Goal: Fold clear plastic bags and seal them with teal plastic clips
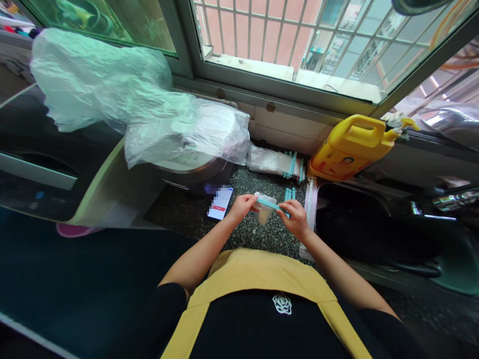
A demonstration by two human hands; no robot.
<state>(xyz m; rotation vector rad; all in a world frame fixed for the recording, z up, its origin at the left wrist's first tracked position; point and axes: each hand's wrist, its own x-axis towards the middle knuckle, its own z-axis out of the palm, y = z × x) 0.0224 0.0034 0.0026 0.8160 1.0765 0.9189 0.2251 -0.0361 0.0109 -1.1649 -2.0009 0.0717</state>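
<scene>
Both my hands hold a small clear plastic bag (265, 213) above the speckled stone counter (194, 212). A teal sealing strip (268, 203) runs along the bag's top edge. My left hand (243, 206) pinches the bag's left end. My right hand (294, 218) pinches the strip's right end. More teal strips (289, 193) lie on the counter just behind my right hand, and a pile of clear bags (271, 160) with teal strips lies further back.
A phone (220, 202) lies on the counter left of my hands. Behind it stands a round cooker (194, 172) draped in crumpled clear plastic (130, 99). A yellow oil jug (350, 147) stands at the back right beside a dark sink (359, 224). A window (318, 35) runs along the back.
</scene>
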